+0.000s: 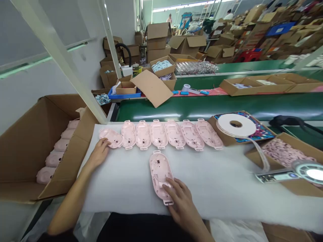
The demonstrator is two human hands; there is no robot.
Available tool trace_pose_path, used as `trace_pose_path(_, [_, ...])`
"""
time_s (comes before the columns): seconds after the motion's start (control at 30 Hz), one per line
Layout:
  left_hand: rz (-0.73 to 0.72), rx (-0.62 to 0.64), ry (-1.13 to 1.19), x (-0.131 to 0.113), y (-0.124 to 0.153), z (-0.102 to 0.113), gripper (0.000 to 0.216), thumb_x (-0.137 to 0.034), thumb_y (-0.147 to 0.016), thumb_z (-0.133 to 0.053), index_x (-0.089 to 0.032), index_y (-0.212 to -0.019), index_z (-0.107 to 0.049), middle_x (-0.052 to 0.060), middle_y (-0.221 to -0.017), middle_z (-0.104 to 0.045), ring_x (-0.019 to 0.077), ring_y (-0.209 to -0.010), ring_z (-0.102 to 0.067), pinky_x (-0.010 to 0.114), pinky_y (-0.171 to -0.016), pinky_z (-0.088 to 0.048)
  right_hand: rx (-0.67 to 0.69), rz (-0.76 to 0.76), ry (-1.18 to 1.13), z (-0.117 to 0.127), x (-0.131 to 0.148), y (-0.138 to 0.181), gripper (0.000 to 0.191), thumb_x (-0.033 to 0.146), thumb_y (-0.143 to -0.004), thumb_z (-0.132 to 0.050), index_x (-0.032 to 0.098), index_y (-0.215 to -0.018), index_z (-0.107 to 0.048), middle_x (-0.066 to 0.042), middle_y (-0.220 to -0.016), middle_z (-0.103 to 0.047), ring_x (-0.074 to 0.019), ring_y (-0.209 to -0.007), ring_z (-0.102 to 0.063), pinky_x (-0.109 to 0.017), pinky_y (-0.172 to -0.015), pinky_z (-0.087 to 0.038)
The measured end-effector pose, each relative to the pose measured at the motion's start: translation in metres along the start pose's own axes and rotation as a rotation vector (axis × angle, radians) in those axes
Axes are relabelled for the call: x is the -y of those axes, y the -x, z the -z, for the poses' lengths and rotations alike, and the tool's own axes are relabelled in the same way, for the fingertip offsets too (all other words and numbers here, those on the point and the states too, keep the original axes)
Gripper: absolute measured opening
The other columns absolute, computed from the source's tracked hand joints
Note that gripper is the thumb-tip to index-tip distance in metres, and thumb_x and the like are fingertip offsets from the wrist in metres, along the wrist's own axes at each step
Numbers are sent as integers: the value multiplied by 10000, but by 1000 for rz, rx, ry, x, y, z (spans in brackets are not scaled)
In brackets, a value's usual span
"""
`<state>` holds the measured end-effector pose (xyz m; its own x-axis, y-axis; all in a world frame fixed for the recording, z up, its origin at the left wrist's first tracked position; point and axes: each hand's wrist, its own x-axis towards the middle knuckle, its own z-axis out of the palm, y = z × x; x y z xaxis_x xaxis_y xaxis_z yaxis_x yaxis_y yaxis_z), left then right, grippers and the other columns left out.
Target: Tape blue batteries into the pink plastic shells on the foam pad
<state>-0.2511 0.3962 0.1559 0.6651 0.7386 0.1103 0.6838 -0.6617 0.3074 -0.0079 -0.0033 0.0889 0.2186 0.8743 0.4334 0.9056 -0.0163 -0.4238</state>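
At far left an open cardboard box [30, 148] holds pink housings. The left hand [99, 153] rests its loosely spread grip on the leftmost pink shell [111, 137] of a row [174, 133] along the white padded tabletop [222, 181]. The right hand [180, 198] lies flat, fingers apart, pressing on a single pink shell [159, 171] near the front edge. Further right sit a white tape roll [236, 125] and a lit device [311, 172]; behind runs a green conveyor [227, 106] and stacked cartons.

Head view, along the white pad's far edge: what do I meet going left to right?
Open carton of pink parts → left hand on the first shell → row of pink shells → white tape roll
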Motion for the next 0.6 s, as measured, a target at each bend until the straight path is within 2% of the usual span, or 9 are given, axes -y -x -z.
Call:
trace_pose_path(0.03, [-5,3,31,2,-8,2,436,-255,-1051,-291,-134,-1110,-706,134,-1412,-598,244,-1307,-593,360,-1153,-460,1,10,5,0,2,0,497,111,-928,-558,279,-1388,-639,-107,-1537,-560,-365,-1378,-502,-572,-1024,-578])
trace_pose_path(0.1, [-3,-1,77,4,-23,8,503,-318,-1107,-233,-114,-1038,-687,129,-1335,-626,221,-1230,-630,359,-1122,-480,0,29,13,0,4,0,432,104,-937,-563,295,-1305,-684,-97,-1523,-568,-369,-1356,-502,-574,-993,-587])
trace_pose_path(0.23, [-22,7,95,3,-42,9,452,-453,-1111,-377,-108,-1097,-669,116,-1284,-646,254,-1214,-629,461,-1118,-481,-14,62,32,3,5,-5,418,46,-917,-559,308,-1200,-721,-80,-1469,-611,-354,-1332,-502,-551,-979,-594])
trace_pose_path(0.37, [-15,-25,65,-8,-41,-7,534,-472,-1070,-315,-97,-1216,-668,176,-1334,-668,308,-1311,-579,496,-1185,-409,-67,108,57,2,5,-10,469,56,-836,-617,309,-1218,-715,-81,-1407,-660,-346,-1294,-541,-534,-992,-597])
trace_pose_path(0.47, [-3,-67,54,-11,-44,-22,630,-499,-951,-318,-78,-1264,-666,224,-1399,-663,365,-1387,-548,547,-1220,-370,-102,190,90,-12,1,-14,375,179,-833,-717,312,-1184,-723,-67,-1301,-726,-315,-1184,-628,-482,-982,-612])
trace_pose_path(0.53, [12,-94,39,-9,-55,-30,678,-528,-899,-316,-77,-1250,-681,243,-1409,-660,394,-1402,-546,586,-1210,-376,-140,237,140,-27,-3,-18,260,286,-858,-790,330,-1109,-736,-31,-1187,-773,-278,-1063,-678,-416,-928,-633])
trace_pose_path(0.6, [40,-99,14,-6,-70,-32,709,-543,-877,-312,-74,-1248,-692,249,-1424,-651,399,-1400,-558,595,-1200,-392,-184,184,165,-41,-2,-21,189,334,-862,-835,358,-1026,-746,9,-1081,-793,-249,-984,-708,-357,-887,-645])
